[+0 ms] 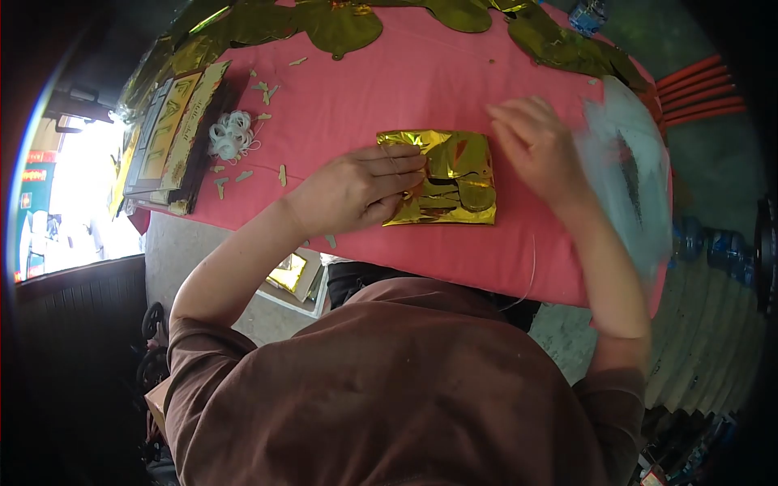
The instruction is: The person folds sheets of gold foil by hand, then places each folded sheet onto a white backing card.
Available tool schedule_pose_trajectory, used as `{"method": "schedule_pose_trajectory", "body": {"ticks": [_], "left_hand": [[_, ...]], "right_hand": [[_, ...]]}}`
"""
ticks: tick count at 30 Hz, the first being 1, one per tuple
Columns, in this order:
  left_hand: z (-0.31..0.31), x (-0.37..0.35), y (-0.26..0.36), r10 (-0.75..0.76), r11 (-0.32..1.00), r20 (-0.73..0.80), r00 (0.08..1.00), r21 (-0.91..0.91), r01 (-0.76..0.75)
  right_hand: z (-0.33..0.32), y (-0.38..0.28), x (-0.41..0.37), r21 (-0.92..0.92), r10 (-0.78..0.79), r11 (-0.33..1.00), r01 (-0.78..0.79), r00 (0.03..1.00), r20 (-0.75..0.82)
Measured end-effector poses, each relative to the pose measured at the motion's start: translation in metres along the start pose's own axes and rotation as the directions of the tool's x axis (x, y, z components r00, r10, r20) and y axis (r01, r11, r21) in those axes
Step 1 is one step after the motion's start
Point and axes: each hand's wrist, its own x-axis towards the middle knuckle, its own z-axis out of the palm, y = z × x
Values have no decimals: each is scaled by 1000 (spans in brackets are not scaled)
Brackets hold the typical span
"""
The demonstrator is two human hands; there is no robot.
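A shiny gold foil packet (456,180), flat and almost square, lies in the middle of the pink cloth on the table (389,89), at about 12 o'clock from the person's chest. Its longer side runs from 9 o'clock to 3 o'clock. The left hand (361,190) lies on it, open and flat. Its fingers point to 3 o'clock and press down on the packet's left part. The right hand (535,146) is up in the air just past the packet's top right corner, so the packet is at about 8 o'clock from it. That hand is blurry. Its fingers look loose and a bit bent, but it is not clear if it pinches anything. So the left hand is the nearer one and the only one touching the packet. A see-through plastic bag (628,174) is just beside the right hand, at 3 o'clock. Far off at 9 o'clock sit a curly bunch of white string (231,134) and a pile of gold card packs (174,134). Crinkly gold foil balloons (340,24) lie along the far edge at 12 o'clock.
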Motion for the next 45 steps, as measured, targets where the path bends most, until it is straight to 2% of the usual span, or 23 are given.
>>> {"method": "schedule_pose_trajectory", "body": {"ticks": [1, 2, 4, 5, 7, 10, 12, 16, 18, 19, 20, 22, 26, 28, 29, 31, 32, 34, 38, 41, 43, 44, 45], "left_hand": [[0, 0, 1, -3, 1000, -1, 1000, 3, 3], [0, 0, 1, -8, 1000, 14, 1000, -4, 8], [-2, -2, 3, -23, 1000, 30, 999, -2, 23], [-2, -2, 3, -25, 1000, 42, 999, -7, 25], [-2, -4, 2, -37, 999, 51, 998, -15, 38], [-3, -8, 4, -25, 999, 69, 997, -44, 28], [-4, -11, 11, -84, 996, 30, 996, 17, 83], [-14, -19, 12, -116, 993, 64, 991, -4, 116], [-20, -24, 2, -270, 861, 48, 962, -435, 263], [-21, -26, 0, -319, 838, 31, 947, -458, 297], [-23, -25, -2, -321, 836, 34, 946, -460, 301], [-28, -24, -6, -457, 822, 12, 889, -375, 428], [-29, -18, -10, -435, 871, -30, 900, -270, 412], [-30, -12, -13, -181, 983, -145, 973, -6, 182], [-28, -11, -15, -181, 983, -149, 972, -3, 183], [-19, -14, -20, -181, 983, -53, 982, 20, 182], [-18, -16, -23, -180, 983, -55, 982, 23, 182], [-19, -19, -28, -164, 979, 87, 983, 140, 151], [-27, -20, -36, -142, 978, 150, 978, 173, 115], [-34, -21, -46, -145, 988, 189, 971, 84, 132], [-38, -21, -52, -271, 946, 139, 952, -146, 291], [-37, -19, -47, -269, 946, 144, 952, -146, 290], [-33, -16, -39, -233, 968, 92, 968, -71, 240]], "right_hand": [[3, -17, 4, 184, 99, 978, -93, 995, -21], [9, -33, 4, 189, 93, 978, -87, 995, -23], [25, -57, 0, 151, 93, 982, -114, 986, 138], [31, -60, -5, 158, 84, 982, -105, 987, 135], [38, -59, -13, 39, 138, 987, -153, 955, 264], [38, -59, -15, -10, 138, 990, -142, 944, 299], [38, -59, -15, -31, 130, 991, -126, 948, 292], [38, -60, -14, -59, 126, 992, -114, 951, 283], [40, -59, -14, -61, 129, 991, -116, 950, 285], [41, -59, -15, -67, 129, 991, -115, 950, 283], [41, -59, -16, -64, 130, 991, -116, 950, 285], [40, -59, -15, -76, 120, 992, -103, 954, 275], [42, -58, -15, -73, 118, 992, -103, 956, 268], [42, -59, -15, -80, 122, 991, -104, 955, 269], [42, -58, -15, -81, 118, 992, -99, 956, 268], [42, -58, -15, -75, 124, 991, -107, 953, 277], [42, -59, -15, -76, 122, 992, -105, 954, 275], [41, -59, -15, -104, 124, 990, -98, 949, 290], [42, -59, -15, -106, 131, 989, -104, 946, 297], [41, -58, -15, -108, 135, 988, -107, 946, 294], [43, -58, -17, -109, 119, 990, -91, 952, 282], [43, -58, -17, -108, 123, 990, -96, 952, 281], [42, -59, -16, -102, 126, 990, -101, 950, 287]]}}
